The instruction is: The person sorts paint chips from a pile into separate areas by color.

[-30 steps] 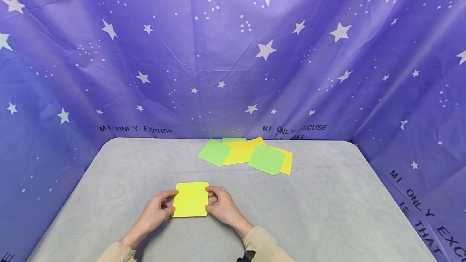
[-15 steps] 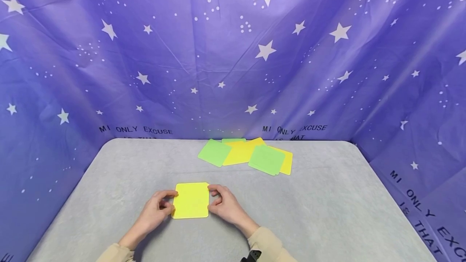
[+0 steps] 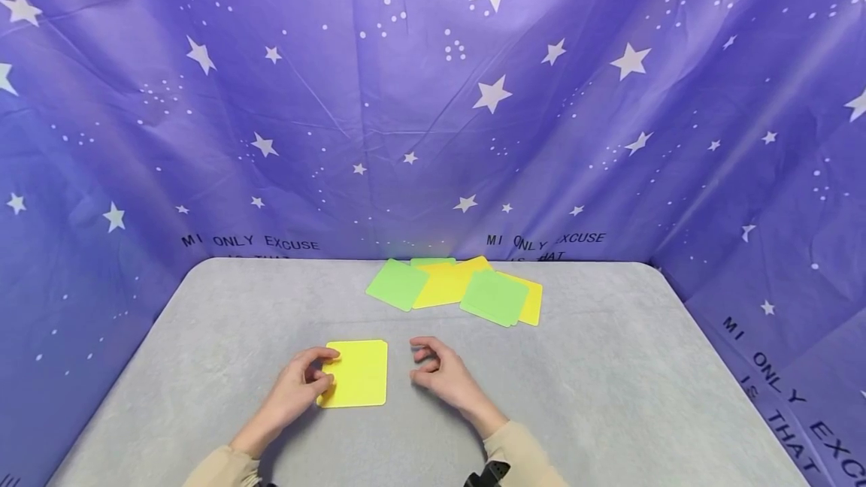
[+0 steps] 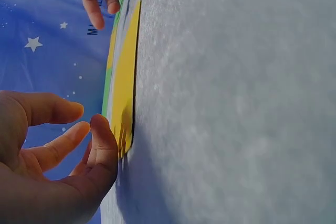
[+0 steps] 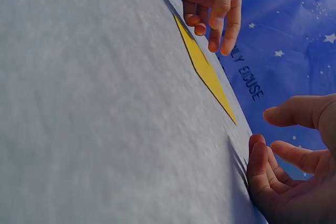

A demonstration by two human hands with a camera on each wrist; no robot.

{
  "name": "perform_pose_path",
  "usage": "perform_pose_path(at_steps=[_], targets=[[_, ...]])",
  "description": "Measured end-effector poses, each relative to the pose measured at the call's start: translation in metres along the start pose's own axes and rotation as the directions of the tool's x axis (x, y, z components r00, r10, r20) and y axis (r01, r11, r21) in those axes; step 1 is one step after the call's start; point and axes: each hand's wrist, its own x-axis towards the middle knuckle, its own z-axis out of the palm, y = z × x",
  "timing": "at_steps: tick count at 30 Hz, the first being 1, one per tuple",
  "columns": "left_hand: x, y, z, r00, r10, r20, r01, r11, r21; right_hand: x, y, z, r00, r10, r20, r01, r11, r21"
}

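Note:
A squarish yellow card point(image 3: 361, 374) with rounded corners lies flat on the grey table; a sliver of another yellow edge shows at its upper right corner, so it seems to be a small stack. Over its left edge hovers my left hand point(image 3: 294, 389), fingers loosely bent. In the left wrist view this hand point(image 4: 68, 156) stands a little off the yellow card point(image 4: 125, 87), its shadow falling on it, with nothing pinched. My right hand point(image 3: 446, 378) is apart from the card, to its right, with relaxed fingers and nothing held.
Toward the table's far edge lie overlapping cards: a green card point(image 3: 398, 284), a yellow card point(image 3: 443, 282), another green card point(image 3: 495, 297) and a yellow card point(image 3: 533, 300) partly beneath it. A purple star-patterned curtain point(image 3: 406, 96) hangs behind the grey table point(image 3: 609, 382).
Both hands have let go of the yellow card's side edges. My right hand has moved away to the right; my left fingers have shifted slightly right over the card.

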Motion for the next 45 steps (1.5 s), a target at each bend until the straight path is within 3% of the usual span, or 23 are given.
perform_pose_path(at_steps=[4,10,20,33,45], targets=[[0.002,0.004,0.005,1.0,-0.002,0.009,0.002,1.0,-0.007,-0.004,-0.01,-0.01,1.0,0.009,0.001,-0.009,1.0,0.03],[0.006,0.006,0.012,1.0,0.01,0.019,-0.009,1.0,-0.03,0.001,0.02,-0.023,0.999,0.028,-0.024,-0.026,0.997,0.075],[0.012,0.009,0.028,0.997,0.062,0.052,-0.059,0.996,-0.073,-0.007,0.021,-0.054,0.989,0.141,-0.05,-0.132,0.981,0.141],[0.018,0.016,0.05,0.982,0.155,0.112,-0.136,0.978,-0.159,-0.015,0.025,-0.096,0.982,0.154,-0.105,-0.149,0.987,0.055],[0.024,0.03,0.071,0.978,0.153,0.143,-0.127,0.975,-0.181,-0.012,0.031,-0.129,0.956,0.166,-0.24,-0.178,0.984,-0.031]])
